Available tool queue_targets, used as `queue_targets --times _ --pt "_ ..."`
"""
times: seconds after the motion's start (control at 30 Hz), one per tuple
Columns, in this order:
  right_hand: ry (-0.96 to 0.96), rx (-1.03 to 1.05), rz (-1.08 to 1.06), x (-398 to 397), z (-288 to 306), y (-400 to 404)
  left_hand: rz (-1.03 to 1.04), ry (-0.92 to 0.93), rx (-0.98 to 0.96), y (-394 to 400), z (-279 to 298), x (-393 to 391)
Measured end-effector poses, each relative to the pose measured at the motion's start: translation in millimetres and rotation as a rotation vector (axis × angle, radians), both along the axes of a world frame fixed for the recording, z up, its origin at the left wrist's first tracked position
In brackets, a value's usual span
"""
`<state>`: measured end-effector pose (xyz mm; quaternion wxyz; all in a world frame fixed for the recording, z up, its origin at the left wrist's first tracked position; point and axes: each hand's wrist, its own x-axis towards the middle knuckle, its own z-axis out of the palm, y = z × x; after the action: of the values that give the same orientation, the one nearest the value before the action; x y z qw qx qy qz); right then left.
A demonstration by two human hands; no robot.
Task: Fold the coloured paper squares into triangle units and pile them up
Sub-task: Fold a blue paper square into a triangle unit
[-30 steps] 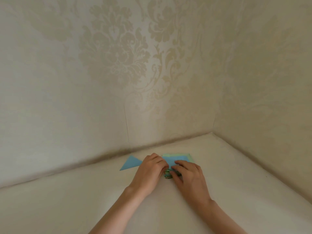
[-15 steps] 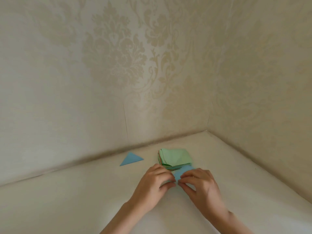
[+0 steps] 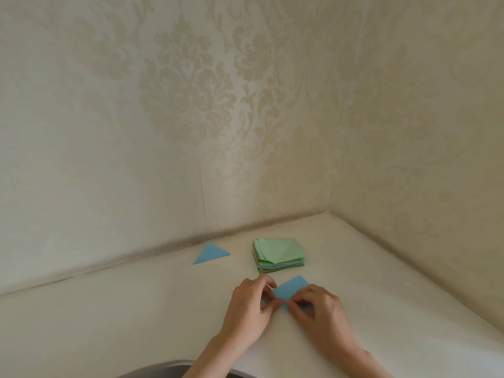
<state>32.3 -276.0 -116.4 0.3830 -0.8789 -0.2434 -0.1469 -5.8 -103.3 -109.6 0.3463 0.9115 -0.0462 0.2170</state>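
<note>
A blue paper square [image 3: 289, 290] lies on the white table, near me. My left hand [image 3: 249, 309] pinches its left corner and my right hand [image 3: 317, 311] pinches its near edge; both cover part of the sheet. Behind it a stack of coloured paper squares [image 3: 279, 255] stands with a pale green sheet on top. One folded blue triangle [image 3: 210, 253] lies flat to the left of the stack, by the wall.
The white table [image 3: 136, 323] sits in a corner between two patterned walls, one behind [image 3: 191, 132] and one at the right [image 3: 422, 159]. A grey rounded edge [image 3: 163, 368] shows at the bottom of the view.
Both hands have drawn the blue square off the stack and toward me. The green sheet on the stack is now uncovered. The triangle has not moved.
</note>
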Motion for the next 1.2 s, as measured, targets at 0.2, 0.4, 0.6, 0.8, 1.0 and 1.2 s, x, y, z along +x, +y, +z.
queue_targets --times 0.2,0.4,0.6,0.8,1.0,1.2 --pt "0.192 -0.015 -0.053 2.2 8.2 5.9 0.067 0.209 -0.120 -4.0 6.5 10.1" --pt "0.253 -0.025 0.023 9.1 10.9 -6.0 0.001 0.290 -0.244 7.5 11.5 12.9" --pt "0.302 -0.217 -0.067 3.4 17.8 9.5 -0.168 0.283 -0.149 18.2 14.1 1.5" --pt "0.311 -0.266 -0.092 3.9 19.3 13.6 -0.242 0.267 -0.016 24.1 14.4 -6.4" --pt "0.317 -0.287 0.010 2.7 25.6 8.9 -0.239 0.147 0.039 21.8 13.7 -9.4" --pt "0.302 -0.302 0.104 7.9 27.0 -2.5 -0.241 -0.032 0.214 17.1 11.3 -7.3"
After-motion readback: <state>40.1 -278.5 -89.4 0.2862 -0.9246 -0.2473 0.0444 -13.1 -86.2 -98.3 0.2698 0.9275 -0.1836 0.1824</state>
